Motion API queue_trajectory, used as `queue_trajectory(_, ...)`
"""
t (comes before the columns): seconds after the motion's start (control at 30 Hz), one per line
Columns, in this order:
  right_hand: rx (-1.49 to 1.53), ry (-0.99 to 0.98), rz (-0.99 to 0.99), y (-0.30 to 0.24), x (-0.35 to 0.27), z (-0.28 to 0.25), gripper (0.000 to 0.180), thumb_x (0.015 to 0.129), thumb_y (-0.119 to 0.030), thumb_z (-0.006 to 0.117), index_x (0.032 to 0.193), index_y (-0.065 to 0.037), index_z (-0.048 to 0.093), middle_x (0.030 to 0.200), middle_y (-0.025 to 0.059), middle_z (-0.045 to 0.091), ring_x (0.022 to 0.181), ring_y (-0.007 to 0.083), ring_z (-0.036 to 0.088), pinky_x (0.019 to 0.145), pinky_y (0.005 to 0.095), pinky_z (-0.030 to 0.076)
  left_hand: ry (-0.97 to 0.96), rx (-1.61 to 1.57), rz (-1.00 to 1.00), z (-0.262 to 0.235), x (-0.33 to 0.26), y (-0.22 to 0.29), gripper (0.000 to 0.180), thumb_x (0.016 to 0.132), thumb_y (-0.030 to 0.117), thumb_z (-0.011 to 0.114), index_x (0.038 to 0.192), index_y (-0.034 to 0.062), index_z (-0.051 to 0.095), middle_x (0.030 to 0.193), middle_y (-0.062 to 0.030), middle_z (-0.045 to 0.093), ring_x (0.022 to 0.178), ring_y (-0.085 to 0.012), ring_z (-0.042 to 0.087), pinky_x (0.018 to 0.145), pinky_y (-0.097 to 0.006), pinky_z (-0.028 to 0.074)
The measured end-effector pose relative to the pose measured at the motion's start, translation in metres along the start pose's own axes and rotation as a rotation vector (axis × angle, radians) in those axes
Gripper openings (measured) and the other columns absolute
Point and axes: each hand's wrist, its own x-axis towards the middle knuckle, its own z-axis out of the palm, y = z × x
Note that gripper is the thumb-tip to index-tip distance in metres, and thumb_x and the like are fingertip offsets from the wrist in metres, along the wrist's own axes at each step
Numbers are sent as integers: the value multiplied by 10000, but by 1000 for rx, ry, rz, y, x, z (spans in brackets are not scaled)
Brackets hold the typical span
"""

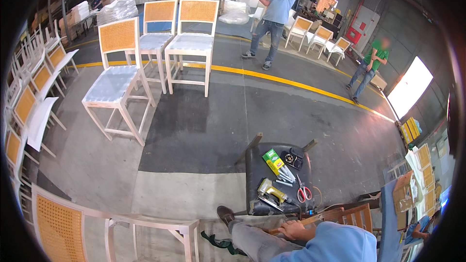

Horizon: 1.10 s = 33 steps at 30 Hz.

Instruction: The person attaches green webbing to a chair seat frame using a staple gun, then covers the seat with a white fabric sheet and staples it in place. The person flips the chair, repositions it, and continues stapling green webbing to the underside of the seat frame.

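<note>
At the lower edge, my right hand (292,230) reaches in from a blue sleeve, its fingers curled over a light brown wooden bar (311,221). That bar leads toward a slatted wooden piece (360,217) on the right; how they join is hidden. My left hand is out of view. Just beyond the hand stands a stool with a black padded seat (256,177). On it lie a staple gun (273,190), red-handled scissors (304,193), a green and yellow box (273,159), strips of staples (287,173) and a black case (292,158).
Three pale chairs with cane backs, one nearest (110,85), stand at the left. A cane-backed chair frame (59,225) occupies the lower left. Beyond a yellow floor line (272,74), a person in blue (279,7) lifts a brown bundle; another in green (376,58) stands right.
</note>
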Motion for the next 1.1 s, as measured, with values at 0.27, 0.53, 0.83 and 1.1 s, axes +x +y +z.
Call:
queue_trajectory(0.27,27,73,-143,34,38,27,487,1078,-502,386,1145,-144,708,1105,148,757,1042,379,714,882,527,555,80,51,-50,9,-4,17,561,945,469,700,1349,89,616,1034,-261,747,969,-489,712,809,-583,551)
queue_trajectory(0.53,54,173,-159,37,30,39,518,1079,-531,375,1125,-152,725,1134,129,767,1078,361,716,895,506,562,307,155,34,25,-20,6,579,946,480,695,1346,69,614,1037,-279,742,975,-500,704,811,-580,550)
queue_trajectory(0.83,134,187,-263,46,28,52,567,1081,-565,346,1194,-156,721,1163,148,759,1096,388,708,930,508,552,413,277,23,30,-24,-2,769,899,585,704,1486,112,551,1143,-281,737,1079,-463,708,950,-586,540)
queue_trajectory(1.1,493,596,-720,45,32,51,299,1036,-320,600,1219,-112,712,1161,141,695,1137,349,655,984,440,530,509,201,41,34,-25,12,592,738,466,809,1181,82,728,1033,-208,775,990,-412,743,877,-510,582)
